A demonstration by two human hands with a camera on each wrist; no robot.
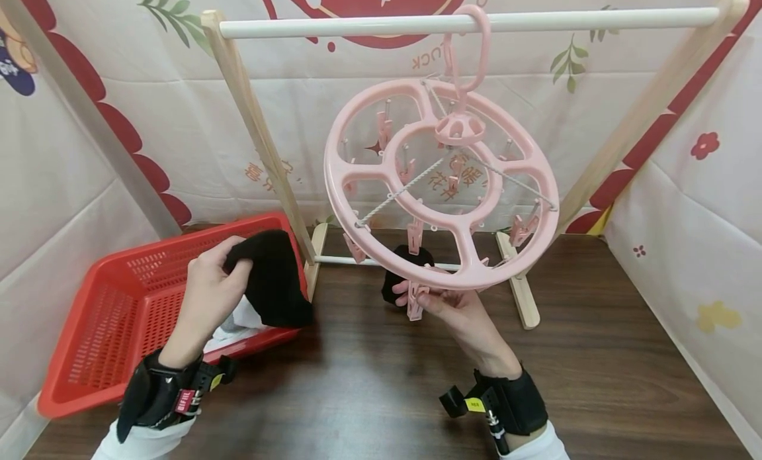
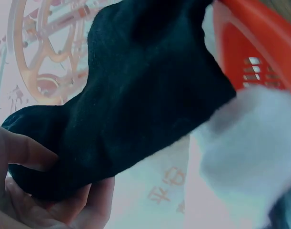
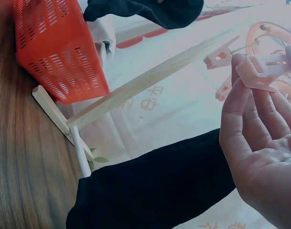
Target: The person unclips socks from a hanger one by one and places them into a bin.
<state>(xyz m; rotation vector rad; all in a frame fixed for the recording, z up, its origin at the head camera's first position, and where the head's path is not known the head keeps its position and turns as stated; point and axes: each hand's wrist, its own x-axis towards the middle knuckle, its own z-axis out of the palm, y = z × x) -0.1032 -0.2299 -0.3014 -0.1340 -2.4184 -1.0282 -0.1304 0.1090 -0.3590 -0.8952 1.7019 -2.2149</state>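
My left hand [image 1: 214,281] pinches one end of a black sock [image 1: 275,278], held over the right end of a red basket [image 1: 95,294]. In the left wrist view the sock [image 2: 131,90] spreads out from the thumb and fingers. My right hand [image 1: 461,311] pinches a pink clothespin [image 1: 415,302] at the near rim of a round pink drying hanger [image 1: 476,275]. The right wrist view shows this clothespin [image 3: 264,71] between thumb and fingers. Another black sock [image 1: 395,281] hangs beneath the hanger, partly behind the right hand; it shows larger as a dark sock [image 3: 155,186] in that wrist view.
The hanger hooks over a white bar [image 1: 357,26] on a wooden frame [image 1: 256,116]. Several more pink clothespins dangle from it. White cloth items [image 1: 241,324] lie in the basket. A dark wooden table [image 1: 369,387] lies below, with printed cloth [image 1: 667,202] around.
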